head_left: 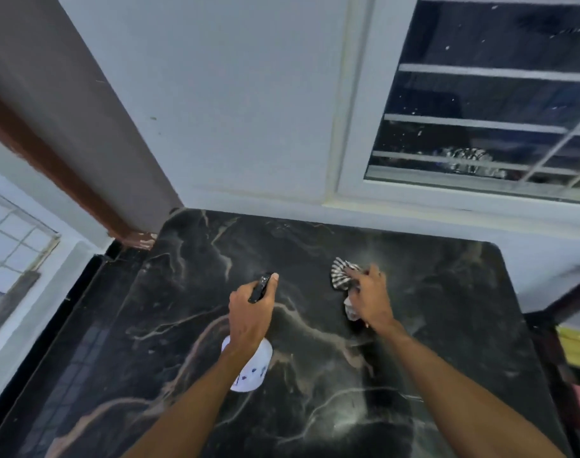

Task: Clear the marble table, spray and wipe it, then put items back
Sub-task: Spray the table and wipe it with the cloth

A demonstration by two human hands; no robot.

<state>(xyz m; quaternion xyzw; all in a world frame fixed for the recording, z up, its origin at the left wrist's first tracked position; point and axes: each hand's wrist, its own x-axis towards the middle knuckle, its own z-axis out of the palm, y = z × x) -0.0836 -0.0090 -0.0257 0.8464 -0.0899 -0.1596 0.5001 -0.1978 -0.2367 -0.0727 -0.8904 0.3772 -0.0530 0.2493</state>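
Two hands: both work low over the marble table [447,325], near the centre of the frame.
Left hand [249,312]: fingers are wrapped tight around the neck of the spray bottle [252,371], with one fingertip on top of its black nozzle head [260,287].
Spray bottle: the white body shows under the wrist, and the nozzle points toward the upper centre of the frame.
Right hand [371,299]: fingers are clamped on a striped cloth [341,276], right of centre.
Striped cloth: bunched up and fanning out past the fingertips; it seems to press on the marble.
Marble table: black with pale veins, and a faint pale haze lies around the cloth.
Backdrop: a grey wall [232,110] fills the upper centre, with a barred window [496,94] at upper right.
Step in hand: most likely the spray-and-wipe stage, with the bottle aimed and the cloth down.
Next move: probably squeeze the trigger over the dry marble ahead of the nozzle. The cloth would then sweep leftward through the wet patch, pressed flat enough to reach the far edge and corners.
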